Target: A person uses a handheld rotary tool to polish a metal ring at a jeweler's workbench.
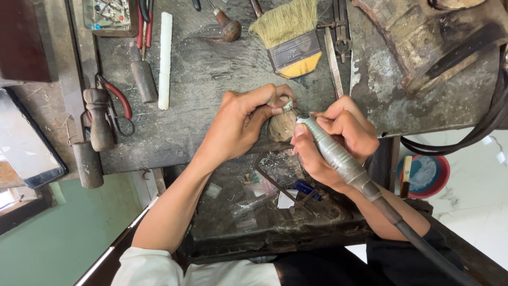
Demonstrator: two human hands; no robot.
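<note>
Behind both hands [296, 127], a brush [290, 37] and, seemingly, files [333, 61] lie.

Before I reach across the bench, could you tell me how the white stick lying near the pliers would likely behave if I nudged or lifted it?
The white stick looks straight and stiff, so it would probably lift in one piece without sagging. Its long, rounded shape suggests it could roll sideways if nudged on the workbench. It seems slim, so likely light, and possibly brittle enough to snap if dropped.

Both forearms bare, reaching forward, converging. Left hand [244, 119] curled, fingertips pinched tight, wrist bent. Right hand [338, 139] in closed pen-like grip, knuckles up, just beside left.
</note>
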